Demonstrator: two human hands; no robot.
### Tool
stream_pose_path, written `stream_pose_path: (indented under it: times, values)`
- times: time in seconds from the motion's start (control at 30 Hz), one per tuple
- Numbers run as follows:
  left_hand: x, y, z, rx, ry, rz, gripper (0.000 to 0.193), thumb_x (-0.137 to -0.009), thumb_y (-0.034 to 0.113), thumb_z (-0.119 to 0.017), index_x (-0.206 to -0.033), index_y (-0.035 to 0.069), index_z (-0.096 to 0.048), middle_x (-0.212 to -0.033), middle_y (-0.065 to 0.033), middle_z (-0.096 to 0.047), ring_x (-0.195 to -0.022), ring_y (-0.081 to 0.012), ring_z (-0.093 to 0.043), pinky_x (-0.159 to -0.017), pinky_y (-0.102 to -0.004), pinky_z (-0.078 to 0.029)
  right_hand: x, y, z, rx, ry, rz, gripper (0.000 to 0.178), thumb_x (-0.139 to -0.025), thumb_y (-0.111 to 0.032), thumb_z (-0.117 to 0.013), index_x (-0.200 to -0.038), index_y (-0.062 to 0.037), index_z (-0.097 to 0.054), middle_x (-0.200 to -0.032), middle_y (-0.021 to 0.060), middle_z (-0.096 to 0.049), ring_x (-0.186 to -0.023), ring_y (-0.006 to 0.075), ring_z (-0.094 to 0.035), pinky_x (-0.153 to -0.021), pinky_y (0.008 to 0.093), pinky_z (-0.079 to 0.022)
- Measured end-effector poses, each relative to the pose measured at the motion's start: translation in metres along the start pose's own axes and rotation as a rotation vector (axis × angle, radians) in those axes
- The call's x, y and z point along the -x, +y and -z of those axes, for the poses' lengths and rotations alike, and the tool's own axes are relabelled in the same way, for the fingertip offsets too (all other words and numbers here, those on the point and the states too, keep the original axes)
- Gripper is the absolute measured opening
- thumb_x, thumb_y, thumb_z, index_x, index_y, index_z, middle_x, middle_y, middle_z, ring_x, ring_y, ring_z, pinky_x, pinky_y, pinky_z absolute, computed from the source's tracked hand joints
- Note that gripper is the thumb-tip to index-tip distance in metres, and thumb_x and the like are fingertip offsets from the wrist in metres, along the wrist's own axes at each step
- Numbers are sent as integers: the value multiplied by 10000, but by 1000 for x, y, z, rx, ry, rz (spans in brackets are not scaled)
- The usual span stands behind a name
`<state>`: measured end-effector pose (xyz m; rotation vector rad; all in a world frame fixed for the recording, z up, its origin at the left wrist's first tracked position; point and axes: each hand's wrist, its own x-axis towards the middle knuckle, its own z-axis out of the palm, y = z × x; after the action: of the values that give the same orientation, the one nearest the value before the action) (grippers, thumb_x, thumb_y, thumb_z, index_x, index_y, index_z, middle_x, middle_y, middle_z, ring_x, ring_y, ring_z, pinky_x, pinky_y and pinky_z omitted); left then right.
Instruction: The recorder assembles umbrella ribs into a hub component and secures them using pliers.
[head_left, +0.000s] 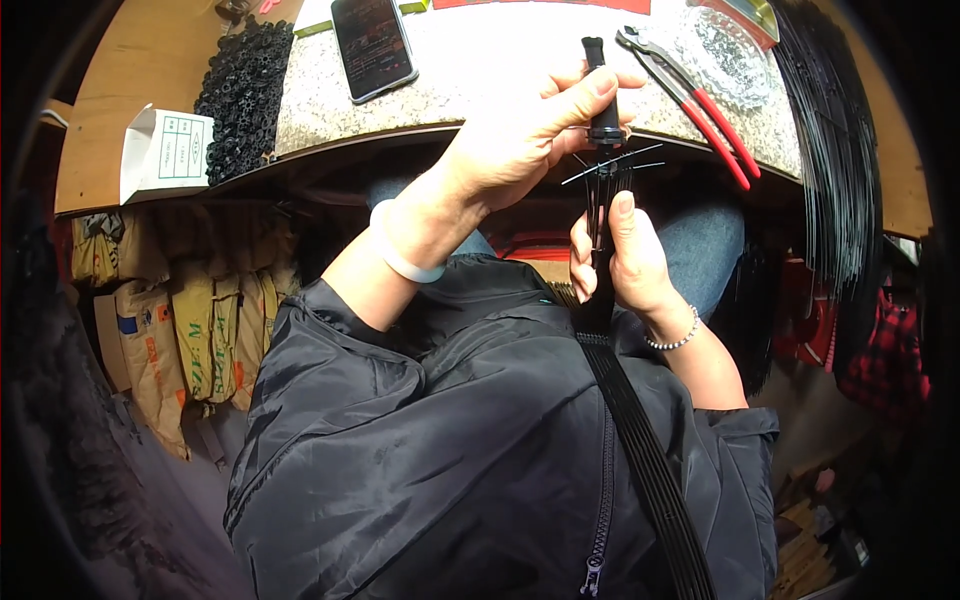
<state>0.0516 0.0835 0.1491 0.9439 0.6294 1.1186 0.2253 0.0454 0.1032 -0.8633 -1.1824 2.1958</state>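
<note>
Left hand (pixel 520 135) pinched shut on the black cap piece (pixel 604 128), just off the desk's (pixel 450 100) near edge. Right hand (pixel 625 262) clamped round the black rod bundle (pixel 640 440) below. Thin rods splaying there: could slip loose if grip slackens.

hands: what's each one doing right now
left hand: closed on the black hub.
right hand: closed on the bundle of black ribs.
</note>
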Motion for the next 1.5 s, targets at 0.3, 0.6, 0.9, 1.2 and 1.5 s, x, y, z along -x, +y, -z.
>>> stream_pose_path:
  times: [0.3, 0.6, 0.9, 1.2, 1.5]
  values:
    - [4, -2, -3, -55, 99, -24, 442, -949, 280, -504, -1237, -55, -490, -1015, -154, -644, -926, -176, -636, -847, -280, -509, -1, -1, -3, 27, 24, 18, 675, -894, -634, -302, -687, -23, -497, -462, 64, -465, -370, 157, -467, -394, 268, -423]
    - [7, -1, -2, -131, 123, -30, 418, -947, 252, -509, -1227, -58, -486, -1076, -167, -623, -994, -186, -621, -869, -283, -501, -2, 0, -3, 20, 35, -4, 678, -888, -641, -307, -676, -25, -495, -459, 61, -462, -367, 153, -465, -389, 265, -419]
    - [6, 0, -8, -82, 91, -96, 419, -964, 237, -462, -1254, -59, -399, -1123, -224, -595, -1060, -257, -598, -919, -331, -474, -2, -1, -3, 24, 31, 10, 681, -886, -644, -307, -672, -26, -495, -461, 62, -464, -370, 158, -466, -391, 267, -419]
    - [10, -2, 1, -364, 20, -24, 337, -957, 245, -491, -1179, -1, -555, -1086, -117, -628, -995, -181, -606, -891, -283, -471, -2, -3, -3, 28, 43, 10, 679, -888, -643, -306, -680, -27, -501, -464, 61, -469, -371, 157, -467, -396, 265, -421]
    - [13, -7, 9, -132, -7, 83, 290, -938, 233, -534, -1104, -1, -576, -1021, -125, -642, -966, -194, -628, -831, -289, -509, 0, -3, 2, -19, -38, 24, 669, -908, -617, -313, -720, -17, -541, -496, 58, -513, -418, 124, -500, -431, 232, -439]
